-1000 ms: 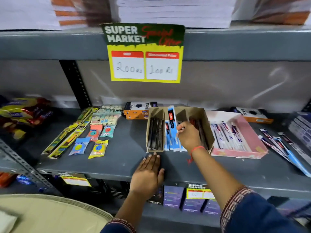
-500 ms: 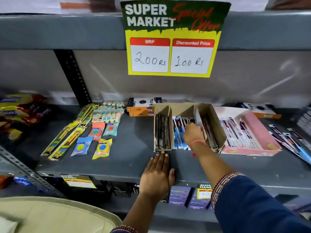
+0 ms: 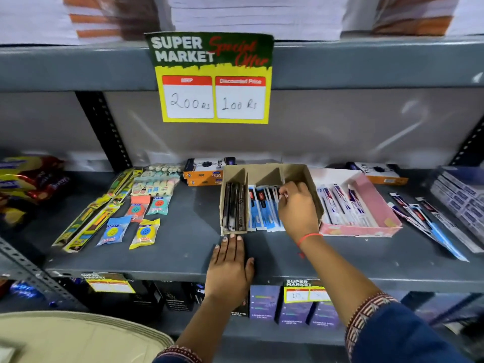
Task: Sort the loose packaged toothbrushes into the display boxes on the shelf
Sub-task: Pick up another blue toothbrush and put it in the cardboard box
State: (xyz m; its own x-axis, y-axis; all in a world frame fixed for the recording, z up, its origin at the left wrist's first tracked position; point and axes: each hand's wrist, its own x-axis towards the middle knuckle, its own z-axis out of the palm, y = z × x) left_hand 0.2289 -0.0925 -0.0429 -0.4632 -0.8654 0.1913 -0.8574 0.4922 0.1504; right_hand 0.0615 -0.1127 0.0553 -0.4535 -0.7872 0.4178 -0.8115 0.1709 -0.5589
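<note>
Right hand over brown divided box, fingertips pinched on blue-packaged toothbrushes in middle slot; left hand flat, spread on shelf. Mid-placement, apparently. Next: fetching loose toothbrushes lying far right.

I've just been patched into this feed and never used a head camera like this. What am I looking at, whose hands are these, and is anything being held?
One wide camera on the person's head looks forward and down at a grey shelf. No machine: two bare hands. The left hand lies flat on the shelf, fingertips at the brown divided box. The right hand reaches into that box, pinching among the blue toothbrush packs; whether it actually holds one is unclear. Dark packs fill the left compartment. A pink box sits right; loose packs lie beyond it.
</note>
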